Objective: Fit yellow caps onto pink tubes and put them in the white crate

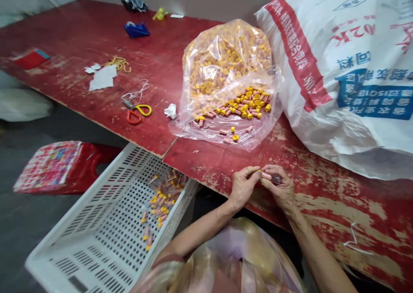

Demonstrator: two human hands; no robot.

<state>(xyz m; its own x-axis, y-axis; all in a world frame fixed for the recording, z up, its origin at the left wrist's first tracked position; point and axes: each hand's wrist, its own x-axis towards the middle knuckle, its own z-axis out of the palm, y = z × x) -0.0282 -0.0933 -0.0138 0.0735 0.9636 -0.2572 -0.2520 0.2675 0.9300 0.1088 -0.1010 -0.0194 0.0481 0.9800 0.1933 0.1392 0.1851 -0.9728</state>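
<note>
Close to the table's front edge, my left hand and my right hand meet over a small pink-patterned tube. Fingers and thumb of the left hand pinch its left end, where a bit of yellow shows. My right hand is closed around the other end, which looks dark and see-through; the fingers partly hide it. Beyond the hands lies an open clear plastic bag, full of similar pink tubes with yellow caps. A few of these lie loose at its mouth.
A white perforated crate with several capped tubes stands low at left. A big white woven sack fills the right. Scissors, paper scraps, rubber bands and a blue tape dispenser lie on the red table.
</note>
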